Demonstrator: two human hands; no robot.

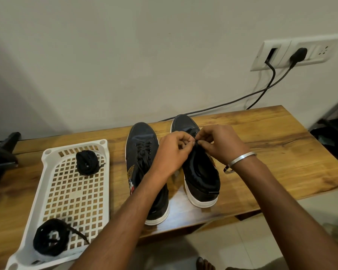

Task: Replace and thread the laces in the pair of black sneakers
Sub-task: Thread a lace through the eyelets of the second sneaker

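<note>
Two black sneakers with white soles stand side by side on the wooden table, toes toward the wall. The left sneaker (142, 152) has a black lace through its eyelets. Over the right sneaker (201, 172), both hands meet at the eyelet area. My left hand (174, 151) and my right hand (220, 143) each pinch the black lace (197, 142) between fingertips above the tongue. How far the lace runs through the right sneaker is hidden by my fingers. A metal bangle sits on my right wrist.
A white perforated plastic tray (70, 191) lies to the left of the sneakers with a coiled black lace (87, 162) at its far end and another coil (51, 238) at its near end. Black cables (242, 98) run from wall sockets (297, 51) behind the table.
</note>
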